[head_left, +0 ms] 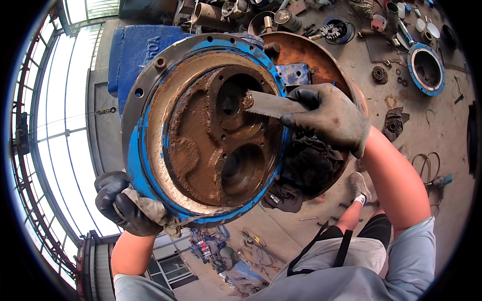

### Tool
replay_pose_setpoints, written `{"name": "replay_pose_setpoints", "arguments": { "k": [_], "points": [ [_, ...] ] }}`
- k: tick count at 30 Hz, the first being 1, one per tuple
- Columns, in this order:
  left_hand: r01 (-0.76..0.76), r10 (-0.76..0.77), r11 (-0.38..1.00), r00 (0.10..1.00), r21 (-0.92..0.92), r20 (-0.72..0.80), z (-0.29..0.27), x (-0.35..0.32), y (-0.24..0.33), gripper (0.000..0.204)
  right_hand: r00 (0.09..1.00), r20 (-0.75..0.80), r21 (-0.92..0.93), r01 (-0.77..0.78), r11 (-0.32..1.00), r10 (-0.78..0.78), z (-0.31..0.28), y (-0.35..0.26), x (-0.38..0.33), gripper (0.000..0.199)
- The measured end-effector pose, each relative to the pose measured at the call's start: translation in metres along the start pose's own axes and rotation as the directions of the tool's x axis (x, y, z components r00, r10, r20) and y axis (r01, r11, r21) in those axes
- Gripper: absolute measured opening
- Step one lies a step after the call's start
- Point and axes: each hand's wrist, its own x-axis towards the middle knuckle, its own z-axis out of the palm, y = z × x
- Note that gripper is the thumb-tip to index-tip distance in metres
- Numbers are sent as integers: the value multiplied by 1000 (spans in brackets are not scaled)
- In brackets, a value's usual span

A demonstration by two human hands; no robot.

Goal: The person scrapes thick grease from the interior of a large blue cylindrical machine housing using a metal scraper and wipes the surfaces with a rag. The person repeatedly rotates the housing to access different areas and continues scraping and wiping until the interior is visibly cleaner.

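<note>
A large round blue metal housing with a bolt-holed flange faces me. Its inner face is coated with brown grease or rust and has two round bores on the right. My right hand, in a dirty grey work glove, grips a flat, saw-toothed metal blade. Brown muck clings to the blade's tip, which is over the upper bore; contact cannot be made out. Closed on a crumpled grey rag, my left hand in a black-coated glove is at the housing's lower left rim.
Behind the housing are a blue casting and a wide rusty basin with dark cloths at its near side. Another blue-flanged ring part lies on the floor at right, among scattered parts. A cable lies near my right arm.
</note>
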Motion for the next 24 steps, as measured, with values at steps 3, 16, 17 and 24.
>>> {"name": "replay_pose_setpoints", "arguments": {
  "k": [3, 16, 17, 24],
  "points": [
    [-2, 2, 1000, 1000, -1, 31, -2, -4, -2, 20, 967, -173, -211, 150, 966, -188, 5, 0, -6, 47],
    [-85, 82, 978, 996, -190, -24, 9, 4, 1, 19, 988, -87, -812, 6, 584, -131, 20, -86, 4, 33],
    [-83, 73, 974, 996, -210, -55, 14, 0, -1, 18, 992, -85, -802, -16, 597, -88, 17, -92, 1, 33],
    [-127, 110, 964, 990, -233, -83, 19, 13, 5, 17, 995, 91, -637, 37, 770, 27, -5, -84, 9, 33]
  ]
}}
